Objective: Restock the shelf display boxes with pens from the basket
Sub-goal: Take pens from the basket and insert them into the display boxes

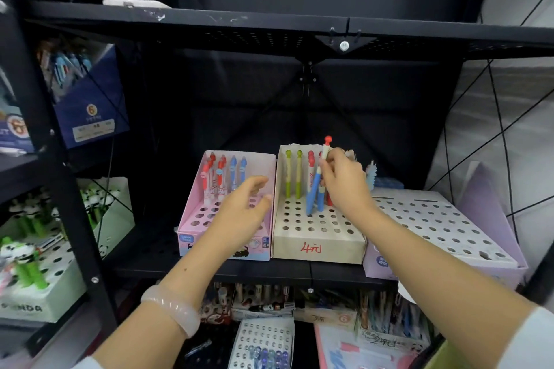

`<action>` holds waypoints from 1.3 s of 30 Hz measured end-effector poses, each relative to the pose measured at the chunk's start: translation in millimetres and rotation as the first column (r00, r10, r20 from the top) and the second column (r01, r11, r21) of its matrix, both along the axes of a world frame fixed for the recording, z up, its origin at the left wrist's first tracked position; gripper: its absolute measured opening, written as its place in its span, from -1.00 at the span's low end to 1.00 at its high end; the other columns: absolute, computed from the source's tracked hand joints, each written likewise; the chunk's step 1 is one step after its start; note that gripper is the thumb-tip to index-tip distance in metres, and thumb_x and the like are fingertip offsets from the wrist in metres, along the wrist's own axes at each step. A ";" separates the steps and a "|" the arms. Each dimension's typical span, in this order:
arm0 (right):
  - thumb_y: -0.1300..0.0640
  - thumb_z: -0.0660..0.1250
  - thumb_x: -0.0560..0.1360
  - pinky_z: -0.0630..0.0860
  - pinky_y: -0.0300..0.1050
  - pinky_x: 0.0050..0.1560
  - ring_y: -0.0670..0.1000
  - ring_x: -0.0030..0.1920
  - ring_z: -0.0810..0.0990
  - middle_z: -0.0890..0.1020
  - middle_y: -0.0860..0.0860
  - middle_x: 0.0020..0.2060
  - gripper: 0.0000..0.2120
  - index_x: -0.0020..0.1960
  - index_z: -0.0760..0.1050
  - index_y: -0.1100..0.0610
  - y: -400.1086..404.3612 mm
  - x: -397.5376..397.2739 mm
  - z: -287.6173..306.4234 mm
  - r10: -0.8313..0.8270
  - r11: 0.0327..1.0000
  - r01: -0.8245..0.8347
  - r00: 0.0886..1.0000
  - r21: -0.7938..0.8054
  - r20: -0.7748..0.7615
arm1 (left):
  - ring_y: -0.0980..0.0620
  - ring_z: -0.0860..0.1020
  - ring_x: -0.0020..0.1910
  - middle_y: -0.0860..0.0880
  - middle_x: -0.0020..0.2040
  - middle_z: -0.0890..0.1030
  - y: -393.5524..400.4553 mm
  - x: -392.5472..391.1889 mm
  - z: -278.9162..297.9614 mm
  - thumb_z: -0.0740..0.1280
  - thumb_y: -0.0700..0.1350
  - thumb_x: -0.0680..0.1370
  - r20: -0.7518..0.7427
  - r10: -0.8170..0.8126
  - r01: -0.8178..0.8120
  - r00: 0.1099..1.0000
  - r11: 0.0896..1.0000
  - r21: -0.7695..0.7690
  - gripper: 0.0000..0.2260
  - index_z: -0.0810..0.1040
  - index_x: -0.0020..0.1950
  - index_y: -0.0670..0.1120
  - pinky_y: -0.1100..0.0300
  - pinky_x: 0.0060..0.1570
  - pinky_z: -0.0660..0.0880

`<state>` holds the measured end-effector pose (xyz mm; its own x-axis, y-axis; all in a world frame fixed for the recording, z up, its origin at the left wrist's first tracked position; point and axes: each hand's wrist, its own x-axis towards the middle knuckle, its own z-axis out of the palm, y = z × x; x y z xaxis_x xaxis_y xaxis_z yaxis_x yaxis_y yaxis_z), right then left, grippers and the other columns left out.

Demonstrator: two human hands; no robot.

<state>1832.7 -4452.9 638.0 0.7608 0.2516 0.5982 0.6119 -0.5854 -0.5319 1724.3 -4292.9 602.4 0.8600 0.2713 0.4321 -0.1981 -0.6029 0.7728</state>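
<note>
While your right hand (341, 180) pinches a blue pen (314, 186) tilted over the beige box (317, 244), tip near its holes, your left hand (245, 204) hovers spread

right hand (341, 180) pinches a blue pen (313, 189) standing in the beige display box (317, 241); left hand (242, 207) hovers open over the pink display box (192, 219).
</note>
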 end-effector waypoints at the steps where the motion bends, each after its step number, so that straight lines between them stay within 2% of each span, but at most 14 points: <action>1: 0.06 0.15 0.60 0.58 0.06 -0.18 0.06 -0.27 0.60 0.59 0.07 -0.29 -0.82 -0.03 0.41 0.17 0.7 0.5 0.0 -0.012 1.000 0.012 1.000 -0.012 0.019 | 0.28 0.32 0.20 0.23 0.20 0.37 1.5 -1.1 -1.7 0.21 -0.08 0.59 -0.001 0.003 -0.003 1.000 1.000 0.005 -0.66 0.34 0.37 0.02 0.62 -0.10 0.29; 2: 0.05 0.15 0.60 0.57 0.04 -0.22 0.06 -0.29 0.59 0.58 0.06 -0.30 -0.81 -0.04 0.40 0.17 1.0 1.1 1.4 -0.022 0.999 0.024 0.999 -0.032 0.047 | 0.27 0.32 0.20 0.23 0.20 0.36 2.6 -1.9 -3.5 0.21 -0.09 0.59 0.000 0.007 -0.007 1.000 1.000 0.008 -0.66 0.34 0.37 0.01 0.67 -0.21 0.29; 4: 0.04 0.15 0.60 0.51 -0.04 -0.30 0.05 -0.32 0.56 0.54 0.04 -0.32 -0.80 -0.05 0.39 0.17 1.3 2.0 5.9 -0.025 0.995 0.034 0.996 -0.097 0.088 | 0.26 0.32 0.21 0.22 0.19 0.36 3.9 -2.3 -6.4 0.21 -0.09 0.59 -0.003 0.007 -0.007 1.000 1.000 0.014 -0.66 0.35 0.37 0.00 0.70 -0.24 0.26; 9: 0.06 0.14 0.61 0.48 -0.08 -0.29 0.05 -0.31 0.54 0.54 0.07 -0.31 -0.78 0.01 0.41 0.22 -1.6 2.2 7.1 -0.036 0.993 0.041 0.998 -0.114 0.049 | 0.26 0.36 0.19 0.21 0.17 0.42 -0.7 -3.0 -8.2 0.21 -0.10 0.59 -0.022 -0.032 0.032 0.999 0.999 0.005 -0.70 0.37 0.33 0.02 0.41 0.10 0.23; 12: 0.06 0.14 0.61 0.44 -0.12 -0.33 0.00 -0.34 0.51 0.51 0.03 -0.35 -0.79 0.00 0.41 0.21 -1.2 2.8 6.4 -0.041 0.996 0.044 0.998 -0.079 0.036 | 0.24 0.37 0.19 0.19 0.17 0.43 -3.0 -4.4 -8.5 0.21 -0.10 0.59 -0.038 -0.037 0.037 0.999 0.999 0.000 -0.70 0.38 0.32 0.03 0.30 0.17 0.23; 16: 0.06 0.14 0.61 0.56 -0.02 -0.22 0.04 -0.27 0.59 0.58 0.07 -0.30 -0.83 -0.07 0.37 0.14 0.2 0.3 1.3 -0.014 0.999 0.014 1.000 -0.048 0.001 | 0.25 0.38 0.19 0.20 0.16 0.44 -3.5 -6.8 -9.9 0.21 -0.08 0.59 -0.038 -0.034 0.034 0.999 0.999 0.010 -0.71 0.38 0.31 0.05 0.32 0.16 0.23; 18: 0.06 0.13 0.61 0.56 -0.02 -0.25 0.04 -0.30 0.58 0.54 0.04 -0.33 -0.83 -0.08 0.36 0.14 1.3 0.3 0.4 -0.021 0.998 0.021 1.000 -0.056 0.002 | 0.26 0.37 0.18 0.22 0.16 0.43 -3.9 -8.3 -11.1 0.21 -0.08 0.59 -0.038 -0.030 0.031 0.999 0.999 0.019 -0.71 0.38 0.32 0.04 0.33 0.14 0.23; 22: 0.07 0.12 0.62 0.30 -0.23 -0.44 -0.08 -0.43 0.41 0.43 -0.04 -0.39 -0.83 -0.05 0.36 0.15 2.6 4.3 -1.6 -0.031 0.986 0.031 1.000 -0.163 0.001 | 0.27 0.38 0.15 0.22 0.15 0.43 -4.8 -9.8 -12.4 0.22 -0.10 0.59 -0.046 -0.027 0.028 0.999 1.000 0.012 -0.72 0.39 0.30 0.04 0.36 0.12 0.22; 25: 0.11 0.12 0.61 0.24 -0.27 -0.47 -0.09 -0.45 0.40 0.41 -0.06 -0.42 -0.88 -0.09 0.31 0.10 4.0 2.8 -14.6 0.016 0.971 -0.032 0.997 -0.236 -0.070 | 0.27 0.39 0.16 0.21 0.15 0.45 -5.9 -10.9 -12.5 0.22 -0.09 0.58 -0.047 -0.035 0.035 0.998 0.999 0.005 -0.72 0.40 0.30 0.05 0.34 0.13 0.24; 29: 0.11 0.18 0.60 0.39 -0.17 -0.34 0.03 -0.31 0.52 0.57 0.06 -0.29 -0.85 -0.07 0.41 0.18 1.2 -2.4 -29.3 0.019 0.945 -0.068 0.988 -0.321 -0.151 | 0.24 0.40 0.17 0.21 0.14 0.45 -11.1 -11.8 -12.0 0.22 -0.10 0.58 -0.043 -0.055 0.055 0.998 0.998 0.010 -0.76 0.39 0.24 0.10 0.35 0.13 0.27; 32: 0.09 0.22 0.57 0.53 -0.09 -0.20 0.02 -0.29 0.56 0.57 0.04 -0.31 -0.84 0.02 0.47 0.18 -13.8 -9.2 -23.8 0.055 0.967 -0.107 0.974 -0.231 -0.220 | 0.31 0.40 0.13 0.31 0.08 0.43 -23.7 -15.3 -8.4 0.22 -0.11 0.58 -0.033 -0.096 0.097 0.995 0.995 0.012 -0.77 0.37 0.20 0.14 0.53 0.02 0.24; 34: 0.10 0.23 0.57 0.58 -0.10 -0.12 0.01 -0.19 0.62 0.62 0.03 -0.20 -0.88 0.02 0.49 0.12 -31.7 -19.5 -14.5 0.112 0.982 -0.147 0.961 -0.123 -0.253 | 0.41 0.41 0.08 0.35 0.06 0.43 -41.0 -19.2 -6.2 0.22 -0.11 0.58 -0.025 -0.147 0.147 0.989 0.989 -0.016 -0.77 0.36 0.17 0.17 0.54 0.00 0.26; 36: 0.12 0.23 0.57 0.59 -0.21 -0.17 -0.04 -0.18 0.63 0.62 -0.01 -0.19 -0.93 -0.04 0.49 0.04 -57.7 -34.9 -10.0 0.228 0.969 -0.246 0.918 -0.016 -0.325 | 0.35 0.43 0.10 0.25 0.09 0.49 -66.4 -23.4 -8.7 0.24 -0.13 0.58 -0.019 -0.219 0.217 0.976 0.973 -0.085 -0.79 0.39 0.14 0.15 0.46 0.08 0.32; 39: 0.12 0.23 0.56 0.59 -0.29 -0.26 -0.11 -0.25 0.64 0.64 -0.03 -0.20 -0.89 -0.09 0.49 -0.03 -111.0 -64.3 -22.6 0.338 0.929 -0.370 0.829 0.016 -0.446 | 0.31 0.45 0.11 0.20 0.08 0.50 -115.9 -31.4 -25.7 0.23 -0.15 0.58 -0.059 -0.353 0.339 0.934 0.925 -0.173 -0.78 0.39 0.09 0.18 0.41 0.12 0.38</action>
<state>1768.5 -4563.9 615.4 0.7883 0.5820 0.1996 0.5006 -0.4180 -0.7581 1692.9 -4408.8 576.7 0.9450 0.0086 0.3270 -0.2996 -0.3782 0.8759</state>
